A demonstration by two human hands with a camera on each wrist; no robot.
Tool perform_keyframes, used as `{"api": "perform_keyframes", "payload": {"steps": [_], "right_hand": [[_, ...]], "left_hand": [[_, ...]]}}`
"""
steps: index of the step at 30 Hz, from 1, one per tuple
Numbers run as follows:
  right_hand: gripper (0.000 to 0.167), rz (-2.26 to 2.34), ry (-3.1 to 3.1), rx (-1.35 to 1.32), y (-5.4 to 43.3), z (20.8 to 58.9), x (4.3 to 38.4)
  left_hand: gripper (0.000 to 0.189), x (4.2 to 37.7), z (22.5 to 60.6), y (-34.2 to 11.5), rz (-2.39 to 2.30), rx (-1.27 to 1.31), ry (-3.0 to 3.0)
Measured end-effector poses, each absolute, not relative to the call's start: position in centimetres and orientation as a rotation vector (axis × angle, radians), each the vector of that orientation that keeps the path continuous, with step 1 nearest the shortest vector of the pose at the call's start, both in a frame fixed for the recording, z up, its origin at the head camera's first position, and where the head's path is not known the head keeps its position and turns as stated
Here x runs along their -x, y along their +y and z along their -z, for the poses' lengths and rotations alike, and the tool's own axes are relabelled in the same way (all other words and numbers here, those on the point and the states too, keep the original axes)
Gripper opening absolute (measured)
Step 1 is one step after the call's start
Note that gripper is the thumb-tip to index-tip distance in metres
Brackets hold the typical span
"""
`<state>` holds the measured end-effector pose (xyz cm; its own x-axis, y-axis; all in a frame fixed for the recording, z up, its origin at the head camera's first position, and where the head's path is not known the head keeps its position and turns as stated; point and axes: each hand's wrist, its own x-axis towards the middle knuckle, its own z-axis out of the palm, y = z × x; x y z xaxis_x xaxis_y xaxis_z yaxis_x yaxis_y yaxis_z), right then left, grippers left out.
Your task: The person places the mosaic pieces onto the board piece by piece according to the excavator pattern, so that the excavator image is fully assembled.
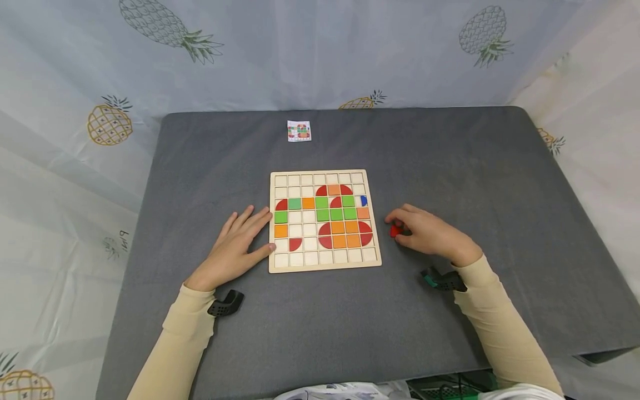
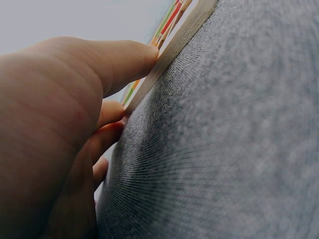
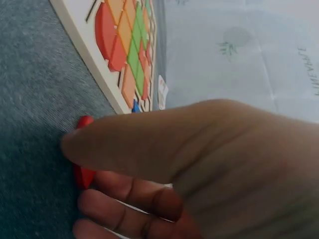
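A square wooden grid board (image 1: 295, 259) lies on the grey table, with red quarter-circle pieces (image 1: 295, 244), green, orange and peach square pieces and one blue piece in its cells. My left hand (image 1: 231, 250) lies spread at the board's left edge, thumb and fingertips touching the rim, as the left wrist view also shows. To the right of the board, my right hand (image 1: 430, 234) pinches a red piece (image 3: 83, 177) between thumb and fingers, low over the cloth. The thumb covers part of that piece in the right wrist view.
A small printed card (image 1: 299, 131) with a coloured grid pattern lies behind the board near the table's far edge. Grey cloth covers the table (image 1: 330, 322). A pineapple-print curtain (image 1: 310, 55) hangs behind it. Dark cables (image 1: 450, 387) show below the front edge.
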<state>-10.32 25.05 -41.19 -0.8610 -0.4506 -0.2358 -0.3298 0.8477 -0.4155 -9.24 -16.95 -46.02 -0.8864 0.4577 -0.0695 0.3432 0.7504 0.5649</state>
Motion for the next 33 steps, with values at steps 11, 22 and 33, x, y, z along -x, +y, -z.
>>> {"api": "perform_keyframes", "payload": {"steps": [11,22,33], "right_hand": [[0.021,0.559,2.706,0.565,24.6,41.5,10.9],[0.011,0.664,2.751,0.560,23.9,41.3,12.0],[0.013,0.764,2.684,0.632,19.7,38.8,14.0]], "left_hand": [[0.076,9.1,45.9,-17.0,-0.825,-0.635,2.749],[0.076,9.2,46.0,-17.0,-0.833,-0.634,2.745],[0.074,9.2,46.1,-17.0,-0.851,-0.660,2.748]]}}
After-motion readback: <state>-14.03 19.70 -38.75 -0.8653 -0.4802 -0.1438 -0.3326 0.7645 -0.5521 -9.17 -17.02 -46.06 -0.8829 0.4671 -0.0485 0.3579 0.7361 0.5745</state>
